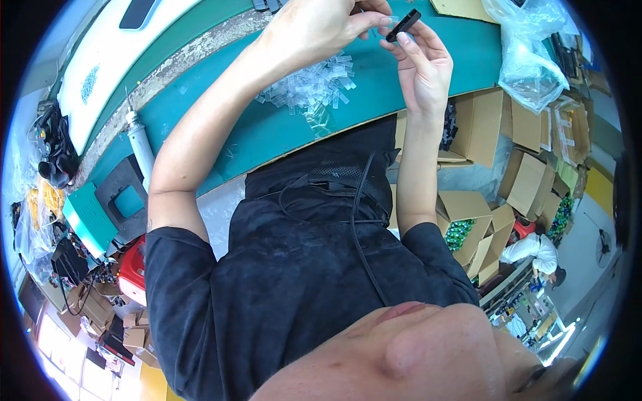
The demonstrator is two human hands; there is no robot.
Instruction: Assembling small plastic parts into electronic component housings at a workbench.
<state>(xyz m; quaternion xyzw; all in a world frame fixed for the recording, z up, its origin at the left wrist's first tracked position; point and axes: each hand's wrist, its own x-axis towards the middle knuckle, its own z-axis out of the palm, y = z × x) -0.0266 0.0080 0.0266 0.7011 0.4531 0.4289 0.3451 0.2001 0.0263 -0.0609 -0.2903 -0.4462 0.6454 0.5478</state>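
Observation:
My right hand (424,67) holds a small, narrow black part (404,25) between thumb and fingers, tilted up to the right. Close beside it, my left hand (314,30) pinches what looks like a small clear plastic strip (393,21) at the fingertips, near or touching the black part; which of the two I cannot tell. Some left fingers are cut off by the top edge. Below my left hand, a loose pile of clear plastic strips (314,83) lies on the green work mat (267,134).
An electric screwdriver (140,148) stands at the left, near a dark handled case (122,200). A phone (139,12) lies at the upper left. To the right are a clear plastic bag (531,63) and several cardboard boxes (483,123). Another person (535,252) works farther right.

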